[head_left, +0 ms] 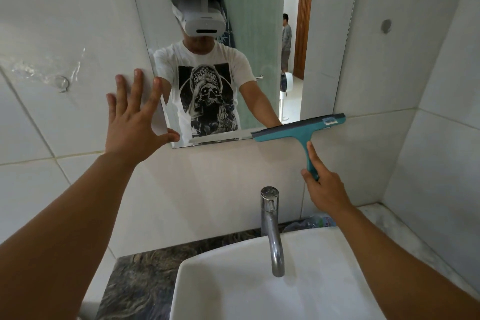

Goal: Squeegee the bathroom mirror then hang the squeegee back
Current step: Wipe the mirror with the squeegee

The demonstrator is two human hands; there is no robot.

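Teal squeegee [298,128]: handle gripped in right hand [324,187], blade at mirror [233,34] bottom-right edge; left hand [132,125] splayed flat, spanning mirror's left edge.

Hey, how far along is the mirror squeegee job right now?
Nearly through a stroke: the squeegee blade sits at the mirror bottom edge, its right end over the tile. The right hand holds the handle; the left hand is spread flat at the mirror's left edge. Whether more passes are needed is unclear. Hanging it back remains.
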